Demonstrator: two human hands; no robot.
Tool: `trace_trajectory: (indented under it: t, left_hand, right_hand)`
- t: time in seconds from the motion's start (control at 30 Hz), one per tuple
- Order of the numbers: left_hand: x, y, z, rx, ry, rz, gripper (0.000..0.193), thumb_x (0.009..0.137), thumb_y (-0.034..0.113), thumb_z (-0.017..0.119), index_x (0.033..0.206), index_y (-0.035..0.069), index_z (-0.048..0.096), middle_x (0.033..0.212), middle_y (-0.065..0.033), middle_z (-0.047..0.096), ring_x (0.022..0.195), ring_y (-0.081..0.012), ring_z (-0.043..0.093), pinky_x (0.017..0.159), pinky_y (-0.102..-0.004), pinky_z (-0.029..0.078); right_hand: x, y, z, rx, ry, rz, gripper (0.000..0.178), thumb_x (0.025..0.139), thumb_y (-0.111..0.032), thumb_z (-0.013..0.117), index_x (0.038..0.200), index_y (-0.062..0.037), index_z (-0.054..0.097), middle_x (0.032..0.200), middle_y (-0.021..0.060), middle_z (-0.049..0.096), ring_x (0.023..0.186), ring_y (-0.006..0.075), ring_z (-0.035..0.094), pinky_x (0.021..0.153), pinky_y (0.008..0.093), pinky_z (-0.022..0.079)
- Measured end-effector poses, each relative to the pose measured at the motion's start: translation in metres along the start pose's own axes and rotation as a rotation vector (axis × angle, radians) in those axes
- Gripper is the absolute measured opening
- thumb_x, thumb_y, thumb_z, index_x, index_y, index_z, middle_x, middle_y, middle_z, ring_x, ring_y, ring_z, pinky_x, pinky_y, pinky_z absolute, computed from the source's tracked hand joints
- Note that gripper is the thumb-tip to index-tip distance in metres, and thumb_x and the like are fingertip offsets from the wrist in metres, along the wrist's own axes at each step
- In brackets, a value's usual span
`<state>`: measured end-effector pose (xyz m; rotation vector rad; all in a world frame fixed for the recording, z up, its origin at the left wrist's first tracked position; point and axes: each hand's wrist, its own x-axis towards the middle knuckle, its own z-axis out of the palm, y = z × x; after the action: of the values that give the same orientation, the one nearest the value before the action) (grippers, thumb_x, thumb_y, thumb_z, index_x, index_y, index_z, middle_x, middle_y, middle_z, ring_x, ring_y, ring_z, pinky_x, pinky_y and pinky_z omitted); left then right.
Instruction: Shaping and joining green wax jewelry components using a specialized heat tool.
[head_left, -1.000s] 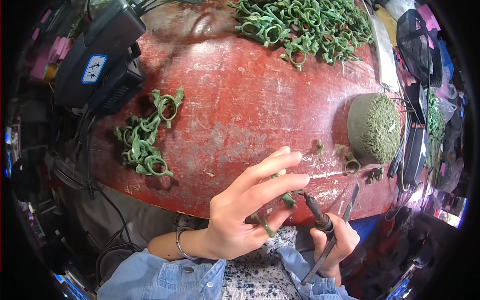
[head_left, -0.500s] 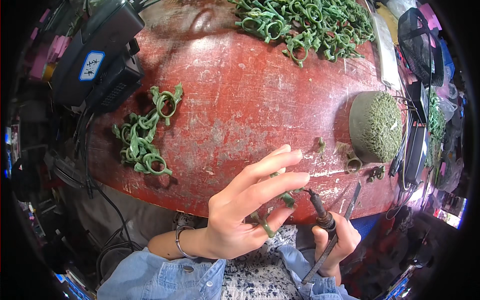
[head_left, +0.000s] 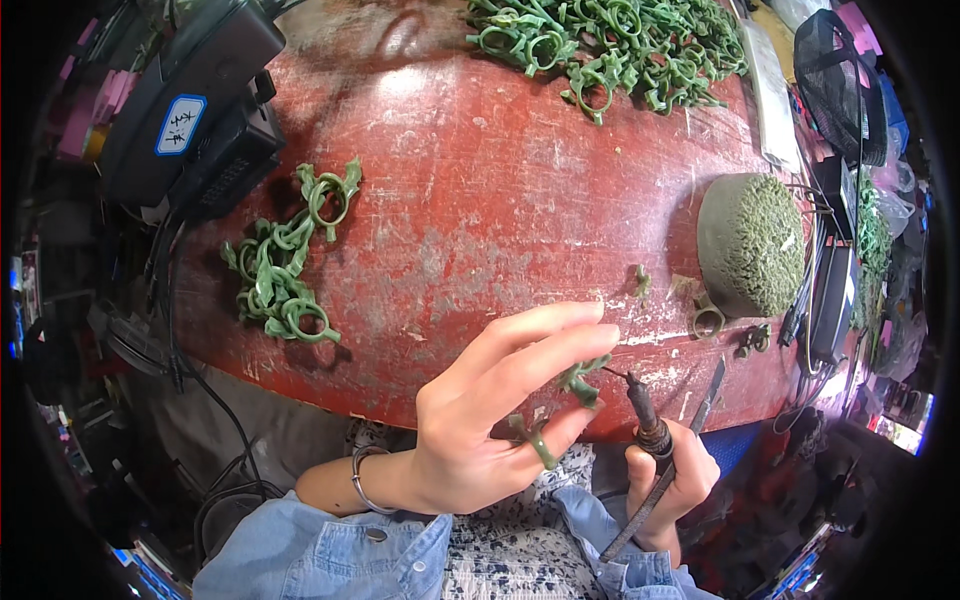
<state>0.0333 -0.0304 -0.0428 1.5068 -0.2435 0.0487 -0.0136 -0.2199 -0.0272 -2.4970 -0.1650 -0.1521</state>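
Note:
Between the thumb and fingers of my left hand (head_left: 465, 410) sits a small green wax-like leafy piece (head_left: 579, 384). A separate green ring (head_left: 543, 446) hangs around my left thumb. My right hand (head_left: 688, 478) grips a dark pen-shaped heating tool (head_left: 645, 408), its thin tip at the green piece; whether they touch is hard to tell. A long narrow metal blade or file (head_left: 712, 388) is also tucked through the right fingers, slanting up past the tool.
Green leafy rings (head_left: 290, 260) lie at left on the red worn table (head_left: 450, 180), beside a black device (head_left: 190, 110). A larger heap (head_left: 630, 45) is at the back. At right are a round green-topped block (head_left: 750, 245), small green scraps (head_left: 752, 341) and cables.
The green piece in my left fingers has turned and shows more fully. The tool's tip stays close to it. The whole view has shifted slightly.

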Motion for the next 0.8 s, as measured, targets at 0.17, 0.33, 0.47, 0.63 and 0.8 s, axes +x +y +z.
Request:
trace_trajectory:
  t: [0.17, 0.33, 0.47, 0.63, 0.8]
  left_hand:
    - [-0.0012, -0.0004, 0.0015, 0.044, 0.032, 0.024, 0.043, 0.07, -0.009, 0.064, 0.11, -0.006, 0.048, 0.112, -0.0217, 0.048, 0.103, -0.0258, 0.052, 0.079, -0.0304, 0.051]
    - [-0.001, -0.0034, 0.0017, 0.08, 0.04, 0.063, 0.044, 0.068, -0.011, 0.063, 0.11, -0.006, 0.049, 0.111, -0.021, 0.049, 0.102, -0.0261, 0.053, 0.079, -0.0301, 0.05]
    - [-0.0009, -0.0037, 0.0018, 0.091, 0.047, 0.08, 0.044, 0.067, -0.012, 0.063, 0.109, -0.006, 0.05, 0.111, -0.0207, 0.049, 0.102, -0.0259, 0.053, 0.079, -0.0295, 0.05]
    - [-0.0006, -0.0024, 0.0018, 0.09, 0.052, 0.076, 0.044, 0.066, -0.012, 0.064, 0.108, -0.006, 0.05, 0.11, -0.0205, 0.049, 0.1, -0.0248, 0.054, 0.078, -0.0291, 0.05]
    - [-0.0016, -0.0031, 0.0029, 0.093, 0.056, 0.078, 0.045, 0.067, -0.012, 0.065, 0.108, -0.006, 0.05, 0.11, -0.0205, 0.049, 0.097, -0.0226, 0.055, 0.075, -0.0278, 0.05]
  right_hand:
    - [0.0016, -0.002, -0.0017, -0.028, -0.024, -0.01, 0.033, 0.069, -0.028, 0.072, 0.079, 0.0005, 0.059, 0.058, 0.0088, 0.056, 0.047, 0.0227, 0.055, 0.044, 0.0287, 0.042]
    - [0.0034, -0.0039, -0.003, -0.022, -0.035, -0.008, 0.032, 0.068, -0.025, 0.073, 0.079, 0.0008, 0.059, 0.059, 0.009, 0.056, 0.049, 0.0228, 0.056, 0.045, 0.0287, 0.043]
    - [0.0043, -0.0052, -0.0043, -0.035, -0.058, -0.001, 0.031, 0.067, -0.024, 0.074, 0.08, 0.0009, 0.059, 0.06, 0.0095, 0.056, 0.049, 0.0227, 0.057, 0.045, 0.0287, 0.043]
    - [0.0055, -0.0067, -0.0047, -0.043, -0.075, 0.011, 0.03, 0.067, -0.023, 0.074, 0.079, 0.0005, 0.058, 0.058, 0.0089, 0.055, 0.048, 0.0224, 0.056, 0.045, 0.0288, 0.043]
    - [0.005, -0.0062, -0.0028, -0.046, -0.045, 0.007, 0.03, 0.067, -0.023, 0.074, 0.078, -0.0002, 0.058, 0.057, 0.0085, 0.054, 0.047, 0.023, 0.054, 0.044, 0.0293, 0.042]
